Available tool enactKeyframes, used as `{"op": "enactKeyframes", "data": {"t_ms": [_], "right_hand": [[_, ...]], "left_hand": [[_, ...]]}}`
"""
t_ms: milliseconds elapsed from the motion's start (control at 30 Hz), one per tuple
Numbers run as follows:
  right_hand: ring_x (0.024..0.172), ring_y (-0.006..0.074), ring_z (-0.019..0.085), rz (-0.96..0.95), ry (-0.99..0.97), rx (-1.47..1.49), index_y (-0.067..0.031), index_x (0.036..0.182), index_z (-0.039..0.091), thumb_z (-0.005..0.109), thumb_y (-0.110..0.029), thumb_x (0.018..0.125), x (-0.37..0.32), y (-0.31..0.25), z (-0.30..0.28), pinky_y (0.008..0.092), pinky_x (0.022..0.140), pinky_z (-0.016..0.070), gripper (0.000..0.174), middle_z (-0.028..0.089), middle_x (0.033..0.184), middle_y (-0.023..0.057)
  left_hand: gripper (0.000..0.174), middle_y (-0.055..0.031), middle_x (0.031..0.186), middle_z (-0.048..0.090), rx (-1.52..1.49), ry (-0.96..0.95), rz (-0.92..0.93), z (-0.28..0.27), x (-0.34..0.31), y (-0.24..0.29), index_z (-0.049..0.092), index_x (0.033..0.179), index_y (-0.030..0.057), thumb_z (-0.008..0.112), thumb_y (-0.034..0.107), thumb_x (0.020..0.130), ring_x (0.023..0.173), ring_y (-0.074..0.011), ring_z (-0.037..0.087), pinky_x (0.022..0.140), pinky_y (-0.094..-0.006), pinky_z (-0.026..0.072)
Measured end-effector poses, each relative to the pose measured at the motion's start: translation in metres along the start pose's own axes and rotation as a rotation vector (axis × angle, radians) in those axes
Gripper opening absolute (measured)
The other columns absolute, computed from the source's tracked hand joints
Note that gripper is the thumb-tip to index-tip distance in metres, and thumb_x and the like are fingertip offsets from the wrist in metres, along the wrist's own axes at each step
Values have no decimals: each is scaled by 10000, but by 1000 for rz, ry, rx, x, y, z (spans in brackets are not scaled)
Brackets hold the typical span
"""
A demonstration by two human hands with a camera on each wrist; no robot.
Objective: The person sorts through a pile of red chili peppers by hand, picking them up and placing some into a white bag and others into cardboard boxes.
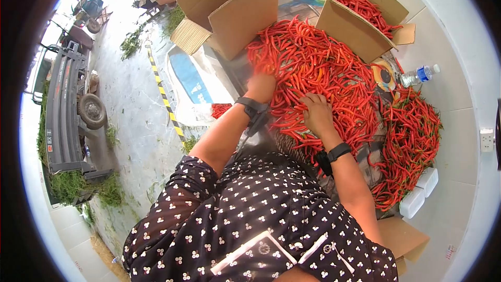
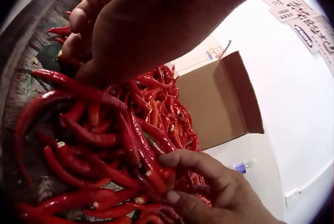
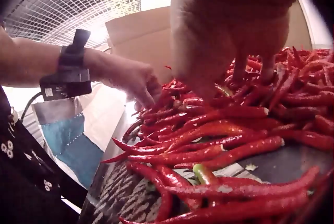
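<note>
Red chili peppers (image 1: 318,68) lie in a wide heap before the person. At its left edge, the left hand (image 1: 261,87) has curled fingers around red peppers that blur in the head view; pepper ends (image 2: 59,30) stick out beside the left hand (image 2: 125,31) in the left wrist view. The right hand (image 1: 319,117) rests on the heap, palm down. Its thumb and forefinger touch peppers with a gap between them, as the right hand (image 2: 222,192) shows in the left wrist view. In the right wrist view, the right hand (image 3: 229,31) points its fingers down into the peppers.
Behind the heap stand an open cardboard box (image 1: 245,15) and another box (image 1: 355,28) with peppers inside. A second pepper pile (image 1: 412,146), a water bottle (image 1: 420,75) and white containers (image 1: 412,202) are at the right. A white sack (image 1: 177,83) lies left.
</note>
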State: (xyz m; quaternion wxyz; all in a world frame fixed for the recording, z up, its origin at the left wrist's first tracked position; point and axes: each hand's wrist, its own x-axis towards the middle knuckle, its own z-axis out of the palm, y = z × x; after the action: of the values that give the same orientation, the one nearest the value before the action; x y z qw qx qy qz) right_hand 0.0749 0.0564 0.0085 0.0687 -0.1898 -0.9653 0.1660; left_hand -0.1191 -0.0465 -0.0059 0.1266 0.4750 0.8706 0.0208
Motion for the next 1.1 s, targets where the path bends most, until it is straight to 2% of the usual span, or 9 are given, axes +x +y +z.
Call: {"op": "enactKeyframes", "data": {"t_ms": [333,400,533,600,733,833,967,1033,1100], "right_hand": [[1104,269,428,7,31,40,-118,1064,568,590,-65,685,1,-1,-1,453,852,382,383,509,1149,57],[1179,281,365,69,-117,70,-99,1126,533,575,-57,781,1,-2,-8,471,936,349,351,465,1218,70],[1164,283,377,60,-77,98,-86,1114,537,560,-59,789,-5,1,-9,465,940,352,327,478,1206,72],[1160,283,381,69,-83,74,-81,1111,540,547,-57,794,-7,3,-9,454,951,349,318,488,1202,72],[1025,267,471,-21,145,72,-92,969,593,587,-62,695,-13,14,5,422,836,400,276,572,1022,63],[952,264,499,33,146,104,-95,871,609,581,-62,695,-18,19,4,415,805,395,181,591,944,68],[863,266,526,37,187,58,-95,794,608,570,-72,697,-32,22,2,406,783,382,106,600,822,69],[846,267,533,58,182,79,-95,798,610,568,-77,698,-35,25,-1,403,787,377,110,601,803,71],[814,272,544,144,101,30,-98,808,615,568,-87,705,-41,32,-3,407,764,384,114,613,792,74]], "left_hand": [[224,-148,884,635,-135,-76,-42,0,-8,-2,645,892,112,565,257,741,846,-322,609,699,-420,486],[229,-138,881,636,-136,-86,-24,-9,-8,-3,644,908,129,562,266,743,841,-321,607,699,-422,483],[223,-99,856,630,-383,426,45,-108,-19,9,619,900,113,599,265,738,793,-288,608,659,-381,477],[180,-79,818,617,-338,826,145,-156,-15,0,611,866,111,601,244,745,768,-263,612,641,-365,475],[169,-67,834,607,-30,1166,7,-220,9,-34,610,883,114,580,235,768,820,-263,603,678,-386,479],[187,-69,912,608,7,1189,-12,-217,12,-31,614,919,121,574,230,772,845,-277,597,711,-395,483],[215,-95,982,583,-252,695,279,-141,19,-2,619,931,118,582,240,759,877,-298,584,717,-399,488],[163,-98,922,554,-156,380,328,-103,14,28,627,879,124,538,132,743,820,-289,583,695,-404,480],[199,-102,915,555,-131,267,474,-61,22,40,626,903,114,513,88,741,831,-290,580,702,-412,471]]}}
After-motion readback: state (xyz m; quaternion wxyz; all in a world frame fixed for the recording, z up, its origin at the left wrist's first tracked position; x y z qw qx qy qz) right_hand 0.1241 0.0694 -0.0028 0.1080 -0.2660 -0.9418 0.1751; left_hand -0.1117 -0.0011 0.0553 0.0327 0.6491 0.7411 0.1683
